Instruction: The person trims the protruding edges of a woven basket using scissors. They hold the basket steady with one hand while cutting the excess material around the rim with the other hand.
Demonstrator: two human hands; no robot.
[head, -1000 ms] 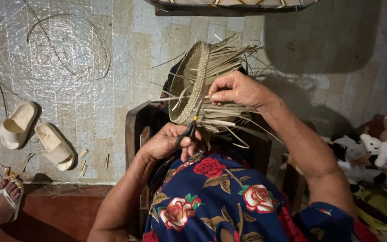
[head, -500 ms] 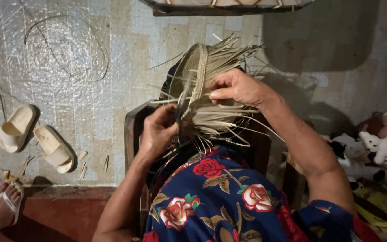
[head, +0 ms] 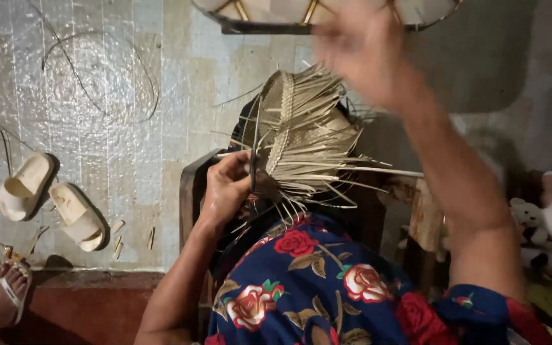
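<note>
**Straw weave mid-round, one hand holding, one hand up in the air**

Pale straw everywhere, lol. The half-woven straw piece [head: 301,137] sits dead centre of the view, over the person's lap, tipped on its side, with loose strips fanning out toward 3 and 5 o'clock. The left hand [head: 228,188] is closed on its lower edge at about 7 o'clock of the piece, pinching the rim along with a thin dark sliver [head: 252,167] that stands upright. I can't tell if that's a tool or just a strip.

The right hand [head: 365,54] is up at 12 o'clock, clear of the weave and heavily blurred, so I can't tell whether it's open, closed or holding a strand.

My read is that this is a working-a-strip-through-the-braided-edge step, with the piece well along but the ends untrimmed. The next move would need the left hand's grip kept firm so the rim doesn't twist, and one loose strip picked out of the fan without snagging its neighbours.

As for containers, the woven piece is bowl-ish, but I see nothing inside it. A round framed thing [head: 327,16] at the top edge is cut off, so I can't tell what's in it.

Also around are a pair of cream slippers [head: 52,198] at 9 o'clock on the tiled floor [head: 116,147], soft toys [head: 547,220] at 3 o'clock, and somebody else's sandalled foot [head: 4,294] at 8 o'clock.
</note>
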